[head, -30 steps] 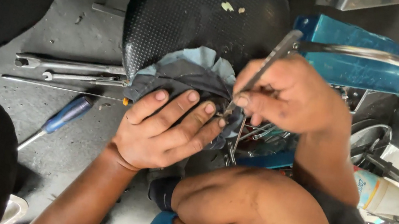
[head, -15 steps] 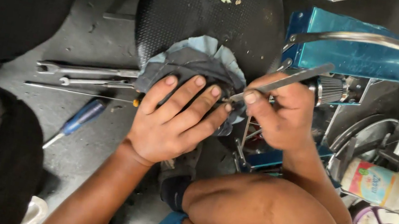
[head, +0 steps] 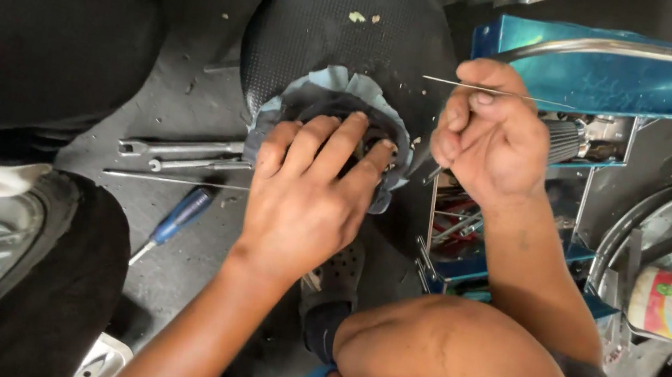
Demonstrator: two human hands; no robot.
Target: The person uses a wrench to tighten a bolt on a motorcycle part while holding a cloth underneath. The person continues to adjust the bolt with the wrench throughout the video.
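Here, left hand (head: 304, 201) spread flat on blue-grey cloth (head: 343, 90) at black seat (head: 354, 28) edge. Right hand (head: 490, 137) pinching thin metal needle (head: 454, 83), just right of cloth.

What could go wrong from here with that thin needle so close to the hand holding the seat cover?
1. The right hand pinches a thin needle beside the left hand, whose fingers press the grey fabric; a slip might prick them.
2. If the left hand eases, the gathered fabric may slide off the black seat.
3. The wrenches and screwdriver lie loose on the floor by the knee.
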